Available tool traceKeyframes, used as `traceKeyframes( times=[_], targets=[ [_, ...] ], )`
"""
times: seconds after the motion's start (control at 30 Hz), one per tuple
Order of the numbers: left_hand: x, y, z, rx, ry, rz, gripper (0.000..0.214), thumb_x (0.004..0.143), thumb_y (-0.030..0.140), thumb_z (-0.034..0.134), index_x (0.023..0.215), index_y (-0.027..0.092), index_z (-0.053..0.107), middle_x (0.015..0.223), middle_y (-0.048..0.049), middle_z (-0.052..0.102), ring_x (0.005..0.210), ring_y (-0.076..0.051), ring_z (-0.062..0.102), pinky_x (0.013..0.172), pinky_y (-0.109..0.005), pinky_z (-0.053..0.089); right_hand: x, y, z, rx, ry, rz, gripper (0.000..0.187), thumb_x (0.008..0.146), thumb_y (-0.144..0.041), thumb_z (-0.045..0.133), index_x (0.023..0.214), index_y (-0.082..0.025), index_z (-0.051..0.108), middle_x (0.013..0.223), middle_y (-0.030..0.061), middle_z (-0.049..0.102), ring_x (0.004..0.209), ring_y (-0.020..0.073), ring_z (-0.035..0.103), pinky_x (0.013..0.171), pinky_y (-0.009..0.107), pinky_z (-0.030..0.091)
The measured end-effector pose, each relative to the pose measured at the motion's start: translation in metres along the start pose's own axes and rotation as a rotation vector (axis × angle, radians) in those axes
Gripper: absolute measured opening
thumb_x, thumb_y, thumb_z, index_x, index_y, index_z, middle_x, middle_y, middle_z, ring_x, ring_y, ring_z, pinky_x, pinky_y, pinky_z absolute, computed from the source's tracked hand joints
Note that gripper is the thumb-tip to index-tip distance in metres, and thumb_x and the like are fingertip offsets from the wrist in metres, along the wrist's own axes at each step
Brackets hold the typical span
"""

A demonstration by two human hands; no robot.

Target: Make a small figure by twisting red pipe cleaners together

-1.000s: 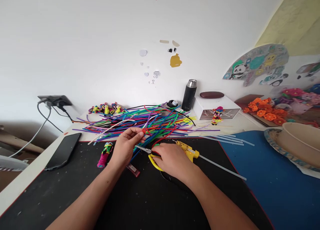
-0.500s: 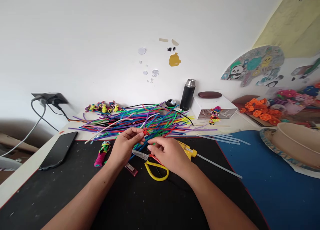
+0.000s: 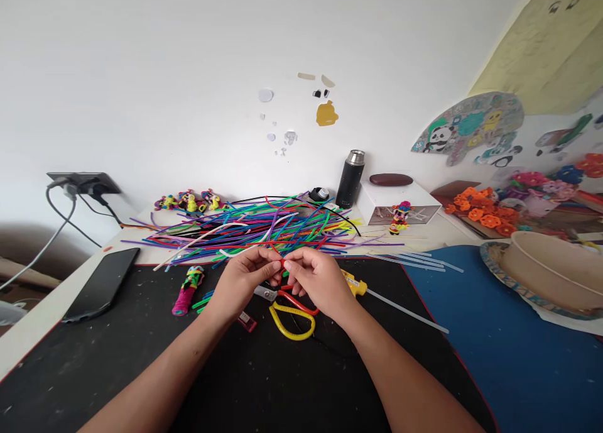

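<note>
Between my two hands is a small red pipe cleaner (image 3: 283, 265), partly hidden by the fingers. My left hand (image 3: 245, 279) pinches it from the left with thumb and forefinger. From the other side, my right hand (image 3: 318, 285) pinches it too, and the fingertips of both hands nearly meet. Scissors (image 3: 293, 322) with one yellow and one red handle lie just below the hands on the black mat. Behind the hands spreads a heap of pipe cleaners (image 3: 254, 225) in many colours. A pink and green pipe-cleaner figure (image 3: 187, 291) lies left of my left hand.
A yellow glue gun (image 3: 354, 285) with a clear glue stick lies right of my right hand. A phone (image 3: 101, 285) rests at the left. At the back stand a black flask (image 3: 351, 180), a white box (image 3: 400, 200) and a small figure (image 3: 400, 218). A bowl (image 3: 556, 266) is at the right.
My right hand has moved up and left to meet my left hand and now also grips the red pipe cleaner. The red scissor handle shows more. The whole view has shifted slightly.
</note>
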State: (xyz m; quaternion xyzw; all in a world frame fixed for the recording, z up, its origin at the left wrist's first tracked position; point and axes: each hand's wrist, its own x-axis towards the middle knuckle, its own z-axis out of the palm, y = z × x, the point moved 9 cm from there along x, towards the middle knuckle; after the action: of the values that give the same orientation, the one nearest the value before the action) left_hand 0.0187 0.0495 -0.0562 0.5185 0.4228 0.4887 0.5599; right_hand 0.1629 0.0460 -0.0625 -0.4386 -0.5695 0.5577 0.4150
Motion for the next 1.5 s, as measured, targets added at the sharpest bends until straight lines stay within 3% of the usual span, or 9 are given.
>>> traceKeyframes(
  times=[0.57,0.8,0.93,1.1,1.3,1.5],
  targets=[
    [-0.001,-0.017,-0.001,-0.256,-0.039,-0.215,0.029,0.063,0.030,0.098,0.080,0.016,0.079,0.066,-0.0027,0.070,0.056,-0.012,0.063,0.051,-0.020,0.048,-0.002,0.002,0.010,0.085,-0.056,0.043,0.021,0.089,-0.039,0.068,0.087,-0.020,0.061,0.061,-0.0053,0.062,0.047,0.0104,0.059,0.048,0.022,0.049],
    [0.001,-0.024,-0.002,-0.272,-0.044,-0.216,0.028,0.066,0.027,0.097,0.084,0.016,0.079,0.070,-0.0033,0.071,0.058,-0.013,0.066,0.055,-0.021,0.053,-0.002,0.009,0.014,0.118,-0.048,0.073,0.024,0.090,-0.043,0.067,0.092,-0.021,0.057,0.058,-0.0073,0.061,0.042,0.0110,0.057,0.042,0.021,0.043],
    [0.001,-0.017,0.002,-0.257,-0.047,-0.157,0.035,0.068,0.036,0.096,0.093,0.017,0.079,0.078,-0.0048,0.074,0.068,-0.016,0.070,0.065,-0.027,0.059,0.000,0.007,0.009,0.156,-0.019,0.039,0.030,0.089,-0.048,0.068,0.094,-0.021,0.057,0.053,-0.0078,0.059,0.041,0.0119,0.056,0.043,0.022,0.044],
    [-0.002,0.004,0.004,-0.011,-0.020,0.049,0.036,0.073,0.033,0.092,0.103,0.021,0.076,0.093,-0.0054,0.075,0.078,-0.020,0.071,0.072,-0.033,0.061,0.002,0.007,-0.002,0.256,0.052,0.039,0.036,0.083,-0.052,0.074,0.092,-0.020,0.059,0.053,-0.0079,0.057,0.041,0.0110,0.055,0.041,0.021,0.040],
    [-0.013,0.024,0.003,0.364,0.088,0.283,0.023,0.080,0.030,0.082,0.102,0.023,0.077,0.089,-0.0067,0.077,0.076,-0.024,0.072,0.072,-0.034,0.058,-0.001,0.006,0.006,0.302,0.025,0.055,0.035,0.082,-0.049,0.076,0.090,-0.020,0.060,0.052,-0.0084,0.056,0.040,0.0105,0.053,0.041,0.021,0.041],
    [-0.016,0.033,0.004,0.479,0.085,0.377,0.013,0.087,0.029,0.076,0.098,0.023,0.077,0.086,-0.0063,0.077,0.072,-0.023,0.072,0.070,-0.032,0.056,-0.003,0.005,0.010,0.301,0.009,0.052,0.036,0.082,-0.050,0.077,0.090,-0.020,0.059,0.051,-0.0089,0.055,0.039,0.0101,0.052,0.040,0.021,0.039]
  ],
)
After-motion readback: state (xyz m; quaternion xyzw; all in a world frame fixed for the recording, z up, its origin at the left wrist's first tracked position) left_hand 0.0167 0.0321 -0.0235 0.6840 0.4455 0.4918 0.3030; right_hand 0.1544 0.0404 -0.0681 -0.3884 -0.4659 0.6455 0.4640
